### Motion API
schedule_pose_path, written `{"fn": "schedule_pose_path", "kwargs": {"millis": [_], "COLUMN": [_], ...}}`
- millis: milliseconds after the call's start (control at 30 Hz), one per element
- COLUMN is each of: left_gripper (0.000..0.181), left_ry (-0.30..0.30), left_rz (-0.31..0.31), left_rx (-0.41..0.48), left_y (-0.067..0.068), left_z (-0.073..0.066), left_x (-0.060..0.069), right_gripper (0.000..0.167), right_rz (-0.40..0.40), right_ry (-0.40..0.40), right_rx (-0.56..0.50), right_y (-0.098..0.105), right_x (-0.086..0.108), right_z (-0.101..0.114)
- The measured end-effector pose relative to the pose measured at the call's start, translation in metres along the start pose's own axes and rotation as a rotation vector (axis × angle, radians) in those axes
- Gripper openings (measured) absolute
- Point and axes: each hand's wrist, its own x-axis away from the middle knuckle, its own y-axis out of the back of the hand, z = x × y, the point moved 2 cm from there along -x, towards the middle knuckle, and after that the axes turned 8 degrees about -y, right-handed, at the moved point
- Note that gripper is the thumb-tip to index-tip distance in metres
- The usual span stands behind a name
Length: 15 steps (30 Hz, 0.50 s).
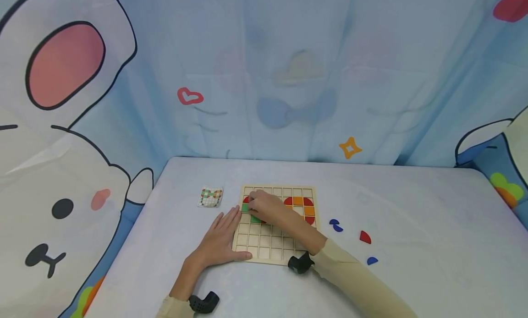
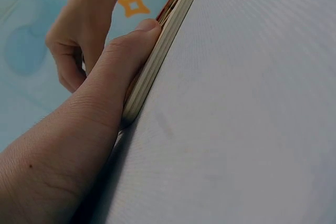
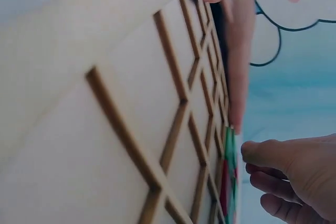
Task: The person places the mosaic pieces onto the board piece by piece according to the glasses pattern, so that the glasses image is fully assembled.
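Observation:
A wooden grid board [image 1: 265, 241] lies on the table, with red, orange and green pieces set in its upper cells. My left hand [image 1: 221, 239] rests along the board's left side, fingers straight and thumb over the lower corner; in the left wrist view the thumb [image 2: 134, 38] touches the board's edge. Over the upper left cells is my right hand [image 1: 267, 207], its fingers bent down by a green piece [image 1: 255, 219] and a red piece [image 1: 246, 200]. In the right wrist view its thumb and fingers are curled, but whether they pinch a piece cannot be made out.
A small patterned card [image 1: 210, 197] lies left of the board. To the right are two blue pieces [image 1: 338, 228] close together, a red quarter-round piece [image 1: 365, 237] and another blue piece [image 1: 372, 260]. A printed curtain [image 1: 288, 125] hangs behind the table.

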Motion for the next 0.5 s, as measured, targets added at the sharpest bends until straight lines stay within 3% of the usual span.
{"fn": "schedule_pose_path", "kwargs": {"millis": [133,333,500], "left_gripper": [0.118,0.117,0.118], "left_ry": [0.012,0.006,0.011], "left_rz": [0.005,-0.031,-0.042], "left_rx": [-0.006,0.006,0.007], "left_y": [-0.002,0.000,0.000], "left_z": [0.000,-0.002,-0.003], "left_x": [0.000,0.000,0.000], "right_gripper": [0.018,0.019,0.018], "right_rz": [-0.036,-0.169,-0.189], "right_ry": [-0.024,0.007,-0.073], "right_rx": [-0.034,-0.056,-0.053], "right_y": [0.010,0.024,0.031], "right_x": [0.015,0.045,0.070], "right_z": [-0.007,-0.029,-0.056]}}
